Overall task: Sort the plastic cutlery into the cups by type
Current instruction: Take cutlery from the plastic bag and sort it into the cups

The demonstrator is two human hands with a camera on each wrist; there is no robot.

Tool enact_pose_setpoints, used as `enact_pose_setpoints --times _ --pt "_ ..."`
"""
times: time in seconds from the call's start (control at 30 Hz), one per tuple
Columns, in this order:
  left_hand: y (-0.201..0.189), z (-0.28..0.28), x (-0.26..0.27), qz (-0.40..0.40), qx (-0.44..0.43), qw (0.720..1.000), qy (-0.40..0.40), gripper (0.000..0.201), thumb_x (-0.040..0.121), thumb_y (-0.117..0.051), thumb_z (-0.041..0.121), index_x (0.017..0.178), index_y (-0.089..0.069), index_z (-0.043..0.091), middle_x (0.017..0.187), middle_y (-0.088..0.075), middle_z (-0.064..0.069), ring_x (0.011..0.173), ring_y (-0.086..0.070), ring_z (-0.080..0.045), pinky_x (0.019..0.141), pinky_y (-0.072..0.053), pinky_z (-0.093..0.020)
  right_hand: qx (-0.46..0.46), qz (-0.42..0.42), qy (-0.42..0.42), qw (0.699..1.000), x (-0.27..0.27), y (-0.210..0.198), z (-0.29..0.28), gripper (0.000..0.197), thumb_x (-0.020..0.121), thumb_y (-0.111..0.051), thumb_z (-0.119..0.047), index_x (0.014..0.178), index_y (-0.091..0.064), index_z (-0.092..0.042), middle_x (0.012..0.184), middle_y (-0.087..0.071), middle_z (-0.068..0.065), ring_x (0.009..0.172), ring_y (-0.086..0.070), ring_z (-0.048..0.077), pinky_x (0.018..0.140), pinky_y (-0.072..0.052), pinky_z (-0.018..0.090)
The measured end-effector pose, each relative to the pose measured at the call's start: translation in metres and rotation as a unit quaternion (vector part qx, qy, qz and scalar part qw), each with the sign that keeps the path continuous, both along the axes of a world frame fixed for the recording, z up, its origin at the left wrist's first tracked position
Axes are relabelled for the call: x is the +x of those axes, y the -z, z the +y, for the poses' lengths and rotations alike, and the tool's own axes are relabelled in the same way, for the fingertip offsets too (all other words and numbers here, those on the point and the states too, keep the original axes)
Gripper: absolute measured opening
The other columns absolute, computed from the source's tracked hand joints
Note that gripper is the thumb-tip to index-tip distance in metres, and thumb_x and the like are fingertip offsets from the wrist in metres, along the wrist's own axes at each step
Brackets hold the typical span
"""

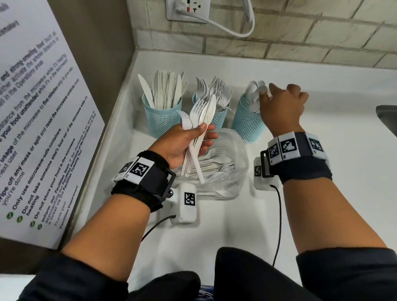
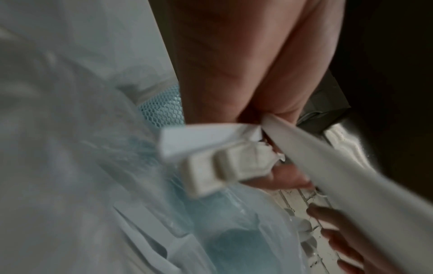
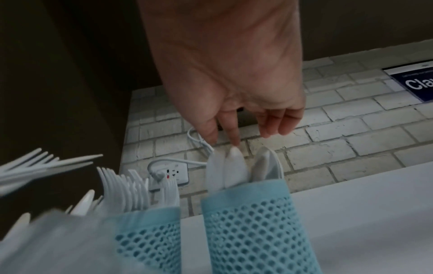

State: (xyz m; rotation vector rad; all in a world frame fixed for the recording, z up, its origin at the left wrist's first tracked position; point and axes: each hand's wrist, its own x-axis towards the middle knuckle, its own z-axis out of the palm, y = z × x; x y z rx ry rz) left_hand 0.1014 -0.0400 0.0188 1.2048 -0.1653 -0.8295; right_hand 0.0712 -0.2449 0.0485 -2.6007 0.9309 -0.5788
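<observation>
Three mesh cups stand in a row at upper centre of the head view: knife cup (image 1: 163, 120) leftmost, fork cup (image 1: 216, 116) in the middle, spoon cup (image 1: 246, 123) to its right. My left hand (image 1: 183, 146), centre of frame, grips a mixed bunch (image 1: 200, 127) of forks and at least one knife, tips up, fanned so I can read each type and pick singly. My right hand (image 1: 282, 105) sits over the spoon cup, fingers loose, fingertips at the spoons (image 1: 255, 91); I judge a spoon is just going in or being settled. A clear container (image 1: 227, 162) below the bunch holds more unsorted cutlery. The hand covers part of the spoon cup's mouth, so any spoon under it is hidden.

Left wrist view: blurred. Handle ends (image 2: 211, 163) stick out of my palm at centre, with one long pale handle crossing to lower right. A patch of blue mesh shows mid-left, but I cannot tell which cup. The container's contents are smeared.

Right wrist view: fingers (image 3: 234, 133) hang open at centre, index tip touching or just above a spoon bowl (image 3: 234, 166); contact is uncertain. The spoon cup is at lower centre, with the fork cup to its left. The knife cup is lost in blur at lower left.
</observation>
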Motion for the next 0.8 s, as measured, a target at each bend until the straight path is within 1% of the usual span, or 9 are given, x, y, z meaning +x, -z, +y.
enact_pose_setpoints --times 0.1,0.17,0.27,0.33,0.4,0.5,0.6,0.7,0.8 --pt "0.000 0.000 -0.001 0.001 0.000 1.000 -0.012 0.016 0.095 -0.048 0.013 0.092 -0.063 0.008 0.067 -0.072 0.002 0.055 -0.064 -0.005 0.052 -0.053 -0.015 -0.006 -0.113 -0.048 0.992 0.001 -0.009 0.008 0.040 0.094 -0.048 -0.033 0.129 -0.055 -0.015 0.136 -0.042 0.016 0.123 -0.039 0.029 0.100 -0.031 0.030" --pt "0.000 0.000 -0.001 0.001 0.000 1.000 -0.022 0.013 0.094 -0.051 0.012 0.092 -0.064 0.008 0.070 -0.073 0.001 0.057 -0.066 -0.006 0.054 -0.054 -0.016 0.034 -0.183 -0.125 0.975 0.002 -0.015 0.017 0.034 0.092 -0.054 -0.028 0.122 -0.061 -0.013 0.119 -0.055 0.011 0.095 -0.054 0.016 0.085 -0.035 0.016" --pt "0.000 0.000 -0.001 0.000 -0.003 0.999 -0.034 0.011 0.092 -0.053 0.011 0.092 -0.063 0.008 0.071 -0.073 0.000 0.059 -0.067 -0.006 0.055 -0.054 -0.016 0.121 -0.128 -0.227 0.958 0.006 -0.018 0.034 0.038 0.088 -0.061 -0.033 0.121 -0.061 -0.015 0.093 -0.065 0.002 0.064 -0.055 0.004 0.072 -0.044 0.014" --pt "-0.001 0.000 -0.002 -0.006 -0.004 0.999 -0.034 0.010 0.092 -0.053 0.010 0.092 -0.063 0.008 0.071 -0.073 0.000 0.059 -0.068 -0.006 0.056 -0.055 -0.016 0.156 -0.075 -0.258 0.950 0.010 -0.014 0.043 0.045 0.086 -0.064 -0.036 0.125 -0.058 -0.015 0.091 -0.069 0.005 0.055 -0.054 -0.003 0.069 -0.046 0.011" --pt "-0.002 0.000 -0.003 -0.011 -0.005 0.999 -0.033 0.010 0.092 -0.053 0.010 0.093 -0.063 0.009 0.071 -0.074 0.000 0.060 -0.068 -0.006 0.056 -0.055 -0.016 0.207 -0.070 -0.268 0.938 0.012 -0.008 0.048 0.047 0.085 -0.065 -0.032 0.127 -0.056 -0.012 0.090 -0.069 0.007 0.045 -0.053 -0.004 0.057 -0.044 0.007" --pt "-0.004 0.002 -0.003 -0.013 -0.010 0.999 -0.034 0.010 0.092 -0.053 0.011 0.094 -0.062 0.010 0.070 -0.073 0.000 0.060 -0.069 -0.006 0.057 -0.055 -0.016 0.254 -0.085 -0.277 0.923 0.012 -0.008 0.052 0.045 0.084 -0.068 -0.024 0.125 -0.056 -0.009 0.080 -0.064 0.005 0.041 -0.050 -0.003 0.049 -0.041 0.008" --pt "-0.007 0.003 -0.003 -0.012 -0.017 0.999 -0.034 0.011 0.093 -0.051 0.012 0.095 -0.062 0.012 0.070 -0.073 0.000 0.060 -0.068 -0.007 0.056 -0.055 -0.016 0.243 -0.082 -0.284 0.924 0.014 -0.009 0.053 0.043 0.082 -0.070 -0.022 0.122 -0.059 -0.010 0.072 -0.057 -0.001 0.044 -0.049 -0.004 0.055 -0.041 0.010" --pt "-0.009 0.003 -0.004 -0.016 -0.019 0.999 -0.031 0.011 0.093 -0.051 0.012 0.095 -0.062 0.012 0.069 -0.073 0.000 0.059 -0.068 -0.007 0.057 -0.055 -0.016 0.270 -0.083 -0.288 0.915 0.015 -0.012 0.058 0.043 0.082 -0.071 -0.021 0.121 -0.059 -0.010 0.068 -0.057 0.000 0.052 -0.054 0.004 0.054 -0.042 0.013" --pt "-0.012 0.005 -0.003 -0.021 -0.019 0.999 -0.032 0.012 0.094 -0.050 0.016 0.096 -0.062 0.013 0.070 -0.074 0.001 0.060 -0.069 -0.007 0.057 -0.055 -0.017 0.346 -0.096 -0.284 0.889 0.018 -0.011 0.063 0.039 0.081 -0.071 -0.013 0.117 -0.059 -0.008 0.074 -0.062 0.006 0.049 -0.055 0.004 0.048 -0.044 0.014"
